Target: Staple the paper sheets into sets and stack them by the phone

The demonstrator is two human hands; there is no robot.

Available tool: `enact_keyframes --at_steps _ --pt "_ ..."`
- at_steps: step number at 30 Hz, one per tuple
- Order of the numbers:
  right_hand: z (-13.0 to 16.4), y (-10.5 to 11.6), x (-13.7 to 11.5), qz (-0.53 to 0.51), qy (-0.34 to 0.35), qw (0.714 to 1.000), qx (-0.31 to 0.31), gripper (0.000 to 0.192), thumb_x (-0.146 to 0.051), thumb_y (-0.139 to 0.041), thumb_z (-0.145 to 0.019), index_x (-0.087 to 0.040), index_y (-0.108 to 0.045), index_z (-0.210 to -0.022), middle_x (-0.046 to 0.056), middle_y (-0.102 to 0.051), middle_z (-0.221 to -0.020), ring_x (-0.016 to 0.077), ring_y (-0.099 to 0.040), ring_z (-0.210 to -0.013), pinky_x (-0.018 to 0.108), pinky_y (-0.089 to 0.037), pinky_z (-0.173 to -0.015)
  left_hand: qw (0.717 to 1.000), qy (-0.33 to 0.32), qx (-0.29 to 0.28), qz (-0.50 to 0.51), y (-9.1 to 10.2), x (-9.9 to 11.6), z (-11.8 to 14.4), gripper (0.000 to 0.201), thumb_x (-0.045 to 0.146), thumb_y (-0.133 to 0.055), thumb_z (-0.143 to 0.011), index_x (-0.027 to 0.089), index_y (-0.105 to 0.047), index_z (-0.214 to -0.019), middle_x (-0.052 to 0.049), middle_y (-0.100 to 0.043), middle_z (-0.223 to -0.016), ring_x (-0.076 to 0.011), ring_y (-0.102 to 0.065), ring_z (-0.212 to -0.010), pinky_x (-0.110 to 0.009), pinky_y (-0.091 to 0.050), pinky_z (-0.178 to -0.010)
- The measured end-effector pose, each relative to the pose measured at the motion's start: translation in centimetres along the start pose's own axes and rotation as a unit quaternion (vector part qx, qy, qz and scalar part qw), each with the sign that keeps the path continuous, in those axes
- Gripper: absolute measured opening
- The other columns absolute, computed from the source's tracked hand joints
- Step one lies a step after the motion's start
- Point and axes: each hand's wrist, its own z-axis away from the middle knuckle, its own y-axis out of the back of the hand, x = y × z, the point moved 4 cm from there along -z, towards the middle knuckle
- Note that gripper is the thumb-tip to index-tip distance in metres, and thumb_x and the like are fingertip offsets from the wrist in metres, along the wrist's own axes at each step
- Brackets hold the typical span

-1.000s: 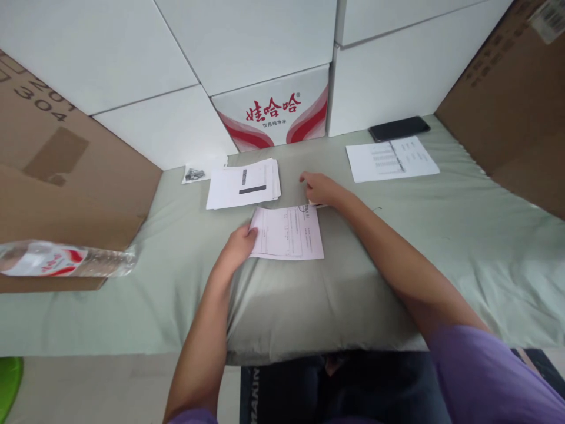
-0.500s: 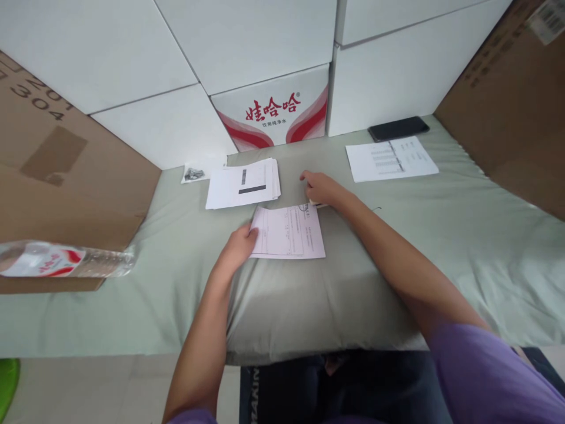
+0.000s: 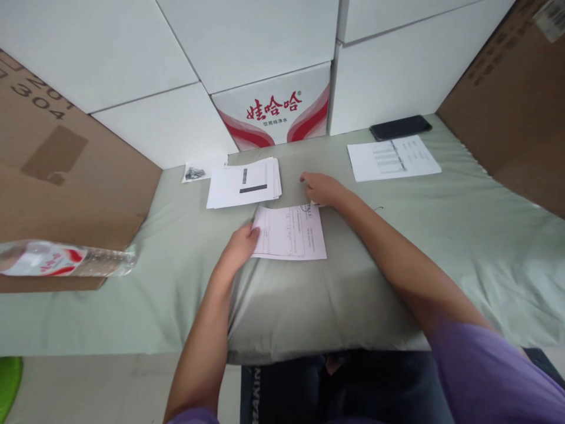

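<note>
My left hand [image 3: 242,242] pinches the left edge of a printed sheet of paper [image 3: 291,234], thumb on top. The sheet lies on the green cloth in front of me, with print and a dark round mark at its upper right corner. Just beyond that corner is my right hand [image 3: 324,188], its fingers curled and the index finger pointing left. A sliver of something pale shows under its palm, too hidden to name. Left of my right hand lies a stack of white papers [image 3: 233,191] with dark printed bars.
A printed white sheet [image 3: 392,160] and a black phone [image 3: 401,127] lie at the back right. A small picture sheet [image 3: 194,173] sits behind the stack. A plastic water bottle [image 3: 66,259] lies at left. Cardboard boxes [image 3: 48,159] and white boxes [image 3: 273,35] surround the green cloth [image 3: 168,282].
Almost nothing differs. Both hands and the sheet keep their places; the whole view has shifted very slightly.
</note>
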Motion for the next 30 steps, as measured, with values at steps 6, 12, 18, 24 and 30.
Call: enact_keyframes --at_steps 6,12,18,24,30 --pt "0.3 -0.6 -0.9 0.089 0.016 0.996 0.012 0.044 -0.015 -0.035 -0.095 -0.015 -0.056 -0.133 0.022 -0.061 -0.131 0.036 -0.055 -0.117 0.048 -0.041 -0.097 1.0 0.0 0.023 0.02 0.2 0.1 0.0 0.025 0.035 -0.055 -0.088 0.017 -0.073 -0.089 -0.012 -0.076 -0.087 -0.0329 -0.069 -0.091 -0.046 -0.051 -0.093" --pt "0.3 -1.2 -1.4 0.103 -0.03 0.993 0.039 0.045 -0.013 -0.037 -0.094 -0.013 -0.054 -0.135 0.025 -0.056 -0.133 0.041 -0.049 -0.124 0.054 -0.038 -0.099 1.0 -0.007 0.012 0.002 0.2 0.4 0.0 0.028 0.035 -0.051 -0.091 0.016 -0.072 -0.089 -0.012 -0.075 -0.088 -0.0311 -0.068 -0.088 -0.045 -0.051 -0.09" --pt "0.7 -1.0 -1.7 0.087 -0.027 0.995 0.041 0.044 -0.01 -0.036 -0.093 -0.012 -0.054 -0.133 0.024 -0.058 -0.132 0.039 -0.053 -0.12 0.052 -0.041 -0.097 1.0 -0.026 0.007 -0.002 0.5 -0.1 -0.5 0.035 0.038 -0.049 -0.091 0.014 -0.074 -0.099 -0.013 -0.076 -0.096 -0.0326 -0.069 -0.093 -0.047 -0.051 -0.093" --pt "0.6 0.1 -0.6 -0.064 -0.056 0.993 0.078 0.039 -0.013 -0.038 -0.093 -0.015 -0.059 -0.125 0.016 -0.069 -0.112 0.027 -0.061 -0.095 0.038 -0.045 -0.085 0.998 -0.048 -0.002 0.027 1.1 -0.6 -0.9 0.039 0.048 -0.055 -0.089 0.015 -0.073 -0.1 -0.01 -0.077 -0.093 -0.0304 -0.069 -0.091 -0.042 -0.053 -0.089" --pt "-0.2 2.1 0.3 -0.273 -0.054 0.949 0.147 0.026 -0.012 -0.044 -0.087 -0.015 -0.067 -0.097 0.007 -0.07 -0.087 0.0171 -0.06 -0.077 0.029 -0.046 -0.074 0.995 -0.027 -0.018 0.098 3.3 -2.4 -1.4 0.057 0.065 -0.063 -0.082 0.012 -0.073 -0.101 -0.012 -0.078 -0.096 -0.0315 -0.071 -0.09 -0.041 -0.057 -0.084"
